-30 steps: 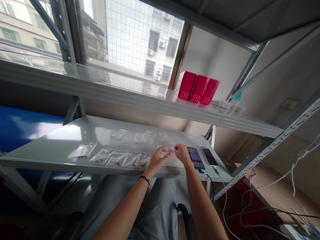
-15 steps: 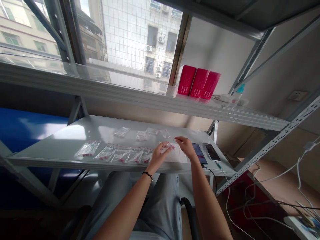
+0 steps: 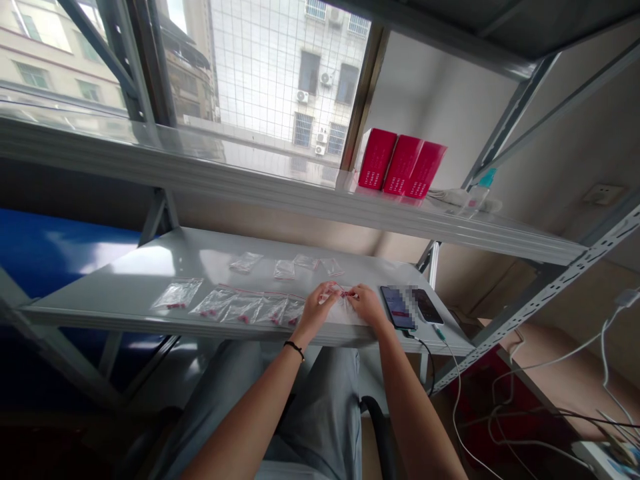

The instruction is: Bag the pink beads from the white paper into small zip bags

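Note:
My left hand (image 3: 316, 312) is closed on a small clear zip bag (image 3: 327, 288) with a red seal line, held over a white sheet (image 3: 345, 313). Small red pieces (image 3: 345, 293) show between the fingertips of both hands. My right hand (image 3: 367, 307) meets the left there, its thumb and finger pinched. Whether it grips the bag's edge or a red piece cannot be made out. To the left, a row of filled zip bags (image 3: 243, 308) lies along the shelf's front edge, red pieces at their lower ends. Another filled bag (image 3: 179, 293) lies farther left.
Behind the row lie several flat clear bags (image 3: 285, 269). Two phones (image 3: 399, 310) with cables are to the right of my right hand. Red boxes (image 3: 403, 165) and a small bottle (image 3: 477, 197) stand on the upper shelf (image 3: 250, 180), which overhangs the work shelf (image 3: 125, 273).
My right hand has come down and left, bringing its fingertips to the red pieces by my left hand. My left hand still holds the zip bag in about the same place.

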### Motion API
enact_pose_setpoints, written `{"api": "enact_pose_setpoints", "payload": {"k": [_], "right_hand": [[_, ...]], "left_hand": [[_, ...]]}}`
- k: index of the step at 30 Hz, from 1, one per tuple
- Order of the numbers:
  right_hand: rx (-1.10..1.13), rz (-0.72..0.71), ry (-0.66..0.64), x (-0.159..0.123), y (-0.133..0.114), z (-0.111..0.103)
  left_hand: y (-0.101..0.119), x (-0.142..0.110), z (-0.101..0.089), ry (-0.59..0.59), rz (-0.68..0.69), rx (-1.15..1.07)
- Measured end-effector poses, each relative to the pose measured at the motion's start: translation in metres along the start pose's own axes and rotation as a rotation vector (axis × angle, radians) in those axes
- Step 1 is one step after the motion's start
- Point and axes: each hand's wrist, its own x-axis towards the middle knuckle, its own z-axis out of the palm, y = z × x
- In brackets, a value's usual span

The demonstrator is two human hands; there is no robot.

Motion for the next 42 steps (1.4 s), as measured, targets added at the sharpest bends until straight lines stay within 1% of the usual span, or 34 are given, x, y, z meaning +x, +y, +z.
{"api": "enact_pose_setpoints", "payload": {"k": [9,12,15,19,22,25,27,29,31,32,34,36,39,42], "right_hand": [[0.019,-0.071,-0.079,0.013,0.014,0.001],[0.054,-0.076,-0.08,0.014,0.018,0.002],[0.08,-0.088,-0.064,0.013,0.016,-0.002],[0.118,-0.119,-0.003,0.011,0.01,-0.013],[0.185,-0.142,0.086,0.01,0.004,-0.025],[0.282,-0.169,0.159,0.011,-0.009,-0.037],[0.339,-0.21,0.164,0.012,-0.022,-0.042],[0.365,-0.299,0.13,0.012,-0.034,-0.045],[0.311,-0.331,0.129,0.008,-0.041,-0.043],[0.26,-0.306,0.148,0.003,-0.042,-0.04],[0.142,-0.195,0.191,-0.012,-0.039,-0.03],[0.054,-0.122,0.178,-0.031,-0.03,-0.017],[-0.03,-0.112,0.107,-0.055,-0.012,-0.001],[-0.071,-0.125,0.057,-0.063,0.005,0.003]], "left_hand": [[0.0,0.0,0.0,0.022,-0.003,0.01],[-0.001,0.0,-0.001,0.019,-0.008,0.023],[0.001,-0.001,-0.001,0.02,-0.009,0.013],[0.004,-0.002,-0.001,0.033,0.003,-0.029],[0.006,-0.002,-0.002,0.039,0.011,-0.063],[0.007,-0.002,-0.002,0.019,0.01,-0.099],[0.007,-0.003,-0.002,-0.004,0.005,-0.127],[0.007,-0.003,-0.002,-0.016,-0.005,-0.158],[0.005,-0.002,-0.001,-0.003,-0.023,-0.198],[0.004,-0.002,-0.001,0.009,-0.037,-0.224],[0.004,-0.001,-0.001,0.039,-0.078,-0.286],[0.006,0.001,0.0,0.05,-0.127,-0.358],[0.015,0.001,0.0,0.03,-0.172,-0.455],[0.032,-0.007,-0.009,-0.016,-0.166,-0.55]]}}
